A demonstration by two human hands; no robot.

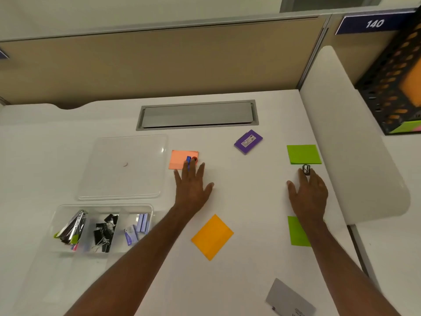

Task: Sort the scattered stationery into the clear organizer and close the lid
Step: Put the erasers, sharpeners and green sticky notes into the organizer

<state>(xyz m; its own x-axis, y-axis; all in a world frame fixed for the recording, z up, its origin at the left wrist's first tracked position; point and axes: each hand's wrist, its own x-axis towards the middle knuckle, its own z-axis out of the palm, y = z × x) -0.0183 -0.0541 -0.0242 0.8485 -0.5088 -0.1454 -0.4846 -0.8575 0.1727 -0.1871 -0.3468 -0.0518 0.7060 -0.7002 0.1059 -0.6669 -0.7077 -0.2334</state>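
The clear organizer [145,207] sits at the lower left with foil tabs, black binder clips and lilac packets in its compartments. Its clear lid [123,179] lies flat just behind it. My left hand [193,185] stretches with spread, straight fingers to a salmon sticky pad [178,159], fingertips at a small blue piece [188,158] and a red piece [194,158] lying on it. My right hand [308,190] reaches flat toward a small black binder clip [306,169] at its fingertips, just in front of a green sticky pad [303,154].
A purple box [248,142] lies behind the hands. An orange pad [212,237], a second green pad [296,233] and a grey card [289,298] lie nearer me. A metal cable hatch [197,115] is at the back; a white divider [346,133] and a black mesh holder [396,87] stand to the right.
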